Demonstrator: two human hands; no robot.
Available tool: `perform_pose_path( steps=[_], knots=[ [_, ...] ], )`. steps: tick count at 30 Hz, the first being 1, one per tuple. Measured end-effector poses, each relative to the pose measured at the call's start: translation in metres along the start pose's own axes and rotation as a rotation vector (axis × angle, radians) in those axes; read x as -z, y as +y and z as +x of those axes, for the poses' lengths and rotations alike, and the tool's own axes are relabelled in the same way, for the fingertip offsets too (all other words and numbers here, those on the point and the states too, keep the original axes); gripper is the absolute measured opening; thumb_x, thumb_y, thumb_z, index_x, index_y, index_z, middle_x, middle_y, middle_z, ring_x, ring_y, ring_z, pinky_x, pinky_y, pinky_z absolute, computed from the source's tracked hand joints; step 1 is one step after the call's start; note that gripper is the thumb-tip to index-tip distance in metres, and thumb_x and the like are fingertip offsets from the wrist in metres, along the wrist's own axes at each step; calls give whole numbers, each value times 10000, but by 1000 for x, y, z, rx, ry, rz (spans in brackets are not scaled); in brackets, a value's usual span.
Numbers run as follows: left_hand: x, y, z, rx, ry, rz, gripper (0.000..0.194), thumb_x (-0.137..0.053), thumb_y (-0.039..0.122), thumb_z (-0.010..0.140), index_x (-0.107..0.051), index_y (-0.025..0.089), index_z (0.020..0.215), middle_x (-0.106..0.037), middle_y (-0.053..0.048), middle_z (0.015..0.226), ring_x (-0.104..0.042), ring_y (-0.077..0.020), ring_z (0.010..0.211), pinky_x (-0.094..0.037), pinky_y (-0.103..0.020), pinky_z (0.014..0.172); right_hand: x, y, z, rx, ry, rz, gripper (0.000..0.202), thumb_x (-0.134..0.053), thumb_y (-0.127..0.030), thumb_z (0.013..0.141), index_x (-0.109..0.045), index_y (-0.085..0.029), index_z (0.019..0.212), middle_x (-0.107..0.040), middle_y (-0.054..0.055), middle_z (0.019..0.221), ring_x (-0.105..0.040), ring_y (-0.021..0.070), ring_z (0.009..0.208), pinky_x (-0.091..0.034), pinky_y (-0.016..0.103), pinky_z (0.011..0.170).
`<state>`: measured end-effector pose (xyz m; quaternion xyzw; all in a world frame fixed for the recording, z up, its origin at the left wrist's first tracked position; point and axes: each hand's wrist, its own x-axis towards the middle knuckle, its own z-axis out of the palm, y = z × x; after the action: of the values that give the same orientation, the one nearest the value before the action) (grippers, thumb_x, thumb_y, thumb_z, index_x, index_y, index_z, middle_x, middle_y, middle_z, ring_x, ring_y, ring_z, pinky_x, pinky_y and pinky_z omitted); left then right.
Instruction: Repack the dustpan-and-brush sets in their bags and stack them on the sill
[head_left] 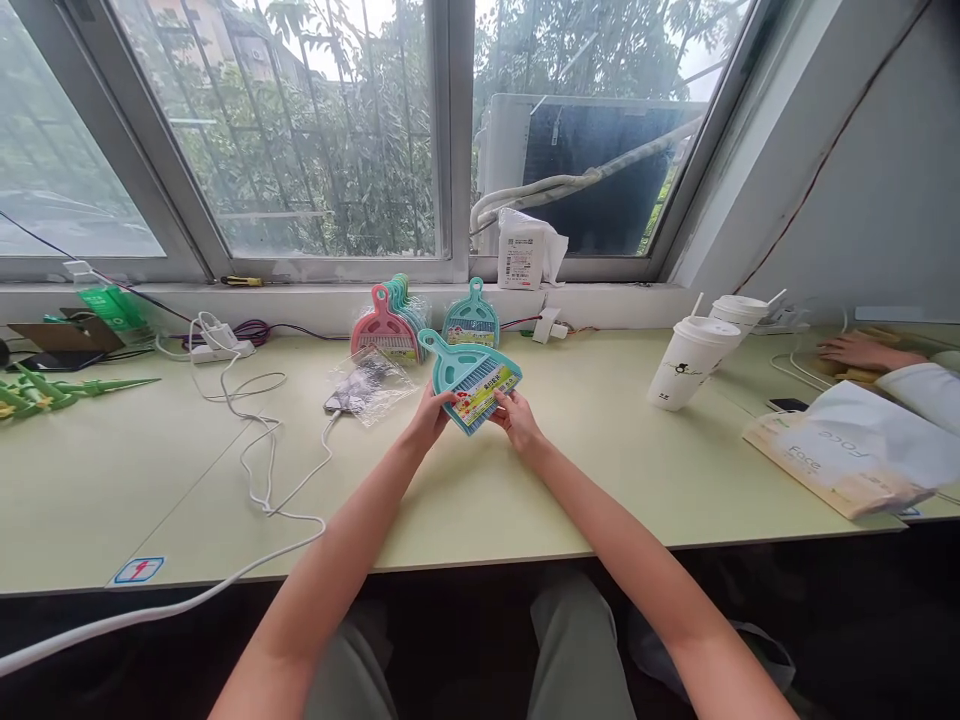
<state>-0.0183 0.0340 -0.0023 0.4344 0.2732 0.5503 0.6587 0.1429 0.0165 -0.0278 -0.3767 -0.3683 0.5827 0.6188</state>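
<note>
A teal dustpan with a small brush and a printed label [466, 378] is held tilted above the table. My left hand [430, 418] grips its lower left edge, thumb on the front. At its lower right edge, my right hand [516, 418] is closed on the label side. Behind it, a row of dustpans with a pink one in front [383, 325] stands against the wall. Another teal dustpan [472, 313] stands upright beside that row. A clear plastic wrapper [382, 385] lies over a dark phone to the left of my left hand.
White cables [270, 450] run across the left side of the table [465, 510]. Two white cups [686, 365] and a paper bag [847, 450] are on the right. Another person's hand [862, 350] rests at the far right. A tissue pack [525, 252] sits on the sill.
</note>
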Motion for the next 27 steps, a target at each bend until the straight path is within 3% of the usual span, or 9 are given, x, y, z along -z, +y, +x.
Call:
perform_pose_path(
  steps=[2,4,8,10,13,17,22,24,27],
  knots=[
    [3,9,1,10,-24,34,509,-647,91,609,-580,193,1103,-663,-64,982,-625,-249,963,-479,-383,883,-2,-2,-2,35,-9,14,212,-677,-300,790,-563,-207,943,-713,38,954,-705,171,801,-590,346,787],
    [9,20,3,-41,48,120,417,-671,140,665,-619,212,1072,-663,-77,1026,-582,-283,1091,-451,-399,936,-2,-4,-2,63,9,1,236,-706,-298,768,-570,-200,935,-715,42,924,-707,181,795,-594,357,780],
    [37,27,7,-336,453,471,187,-675,233,747,-684,241,933,-577,-95,1250,-309,-294,1372,-356,-405,1051,4,-9,-2,76,63,-64,209,-714,-253,758,-588,-185,910,-713,42,892,-706,190,758,-605,382,757],
    [54,23,10,-369,561,650,135,-687,234,735,-693,250,869,-525,-87,1323,-198,-288,1420,-310,-434,1077,8,-11,-1,62,100,-75,149,-681,-208,779,-589,-178,892,-714,40,884,-705,184,756,-608,382,761],
    [72,13,14,-218,449,821,75,-741,202,656,-681,238,682,-618,-82,1156,-292,-309,1370,-268,-438,1090,15,-15,0,43,123,-87,105,-636,-155,801,-585,-174,891,-713,41,888,-701,175,754,-609,382,769],
    [70,7,17,-83,229,866,266,-733,216,650,-581,226,433,-623,-70,695,-543,-299,1099,-347,-352,1020,23,-17,1,57,127,-147,110,-637,-137,796,-585,-172,887,-709,47,899,-697,177,748,-613,387,757],
    [61,6,14,-135,259,848,237,-773,63,505,-635,253,532,-543,-36,586,-566,-311,1030,-408,-351,939,24,-16,0,22,127,-181,109,-617,-126,803,-601,-167,903,-716,54,888,-700,186,724,-617,380,715],
    [64,5,15,-148,298,829,270,-726,7,529,-668,254,621,-535,-39,590,-571,-310,1036,-408,-361,939,25,-17,0,-25,89,-204,109,-618,-125,802,-611,-161,904,-724,63,878,-703,188,714,-614,365,696],
    [71,3,17,-143,362,773,237,-653,-4,605,-617,228,569,-523,-64,595,-573,-305,1061,-413,-360,938,32,-17,2,-134,44,-260,101,-626,-110,792,-633,-141,887,-734,80,839,-703,188,676,-607,336,662]
  ],
)
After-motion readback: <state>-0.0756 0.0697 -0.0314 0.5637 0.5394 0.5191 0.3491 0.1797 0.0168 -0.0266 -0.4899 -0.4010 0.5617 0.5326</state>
